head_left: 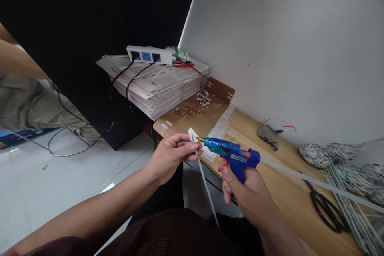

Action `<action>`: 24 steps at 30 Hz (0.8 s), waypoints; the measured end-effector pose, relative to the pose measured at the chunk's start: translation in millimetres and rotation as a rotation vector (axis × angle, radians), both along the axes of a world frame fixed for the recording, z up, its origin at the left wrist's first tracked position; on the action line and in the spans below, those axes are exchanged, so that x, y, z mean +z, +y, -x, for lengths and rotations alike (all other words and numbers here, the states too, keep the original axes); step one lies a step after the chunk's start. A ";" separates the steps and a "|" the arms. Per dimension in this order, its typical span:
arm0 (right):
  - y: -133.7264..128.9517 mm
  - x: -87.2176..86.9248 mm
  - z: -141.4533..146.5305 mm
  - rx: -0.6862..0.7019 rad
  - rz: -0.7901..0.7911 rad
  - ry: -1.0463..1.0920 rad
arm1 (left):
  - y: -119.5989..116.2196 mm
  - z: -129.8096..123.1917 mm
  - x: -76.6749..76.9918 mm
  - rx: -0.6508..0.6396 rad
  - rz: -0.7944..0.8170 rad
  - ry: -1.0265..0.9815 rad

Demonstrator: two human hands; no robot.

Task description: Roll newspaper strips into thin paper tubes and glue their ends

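My right hand (240, 184) is wrapped round the handle of a blue hot glue gun (232, 153), its fingers by the orange trigger. A long whitish glue stick (312, 180) runs out of the gun's back end to the right. Between the fingertips of my left hand (174, 154) is a thin rolled paper strip (207, 190). Its flat printed end stands up above the fingers, and its narrow length hangs toward my lap. The gun's brass nozzle points at the flat end, touching or very close to it.
A stack of newspapers (162, 88) carries a white power strip (150, 55) with black cords. Brown cardboard (186, 118) with glue scraps lies on the wooden table (270, 176). Black scissors (327, 210), paper rods and woven paper coils (315, 155) are at right. Another person's arm (21, 58) shows at left.
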State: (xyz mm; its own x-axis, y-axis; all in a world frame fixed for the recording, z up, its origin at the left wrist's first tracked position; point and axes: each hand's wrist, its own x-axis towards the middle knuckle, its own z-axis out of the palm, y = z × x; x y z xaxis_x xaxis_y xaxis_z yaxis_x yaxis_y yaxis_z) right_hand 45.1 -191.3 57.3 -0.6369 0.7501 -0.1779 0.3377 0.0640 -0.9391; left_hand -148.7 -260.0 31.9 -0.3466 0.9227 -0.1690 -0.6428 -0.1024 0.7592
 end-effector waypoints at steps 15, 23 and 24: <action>1.7 2.5 -2.4 0.037 -0.145 -0.146 | -1.5 -0.7 -0.7 -0.012 -0.019 0.047; 2.8 1.4 -2.5 0.046 -0.175 -0.177 | -0.9 0.1 -1.9 -0.015 -0.017 0.051; 2.6 2.0 -2.1 0.047 -0.172 -0.175 | -1.0 0.3 -1.7 -0.017 -0.016 0.051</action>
State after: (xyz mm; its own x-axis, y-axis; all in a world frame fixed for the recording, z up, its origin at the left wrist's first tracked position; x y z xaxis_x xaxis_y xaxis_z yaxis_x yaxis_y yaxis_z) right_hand 47.2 -188.7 59.2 -0.6422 0.7495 -0.1609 0.4875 0.2374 -0.8403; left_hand -149.0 -261.0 30.2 -0.3387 0.9310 -0.1363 -0.6047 -0.1043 0.7896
